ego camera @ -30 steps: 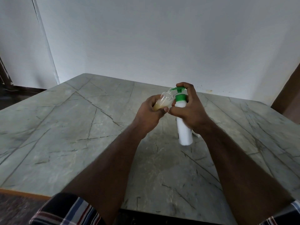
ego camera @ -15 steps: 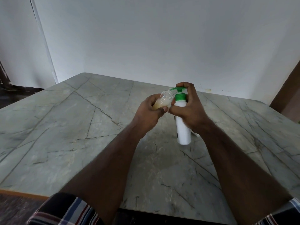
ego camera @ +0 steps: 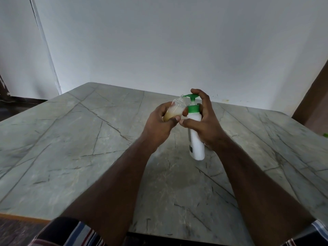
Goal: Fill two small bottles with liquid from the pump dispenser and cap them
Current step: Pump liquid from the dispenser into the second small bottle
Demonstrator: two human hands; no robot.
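A person's left hand grips a small clear bottle, tilted and partly filled with pale tan liquid, its open mouth just under the green spout of a white pump dispenser. The right hand wraps around the dispenser, one finger on the pump head. The dispenser stands toward the far right of a grey marble table.
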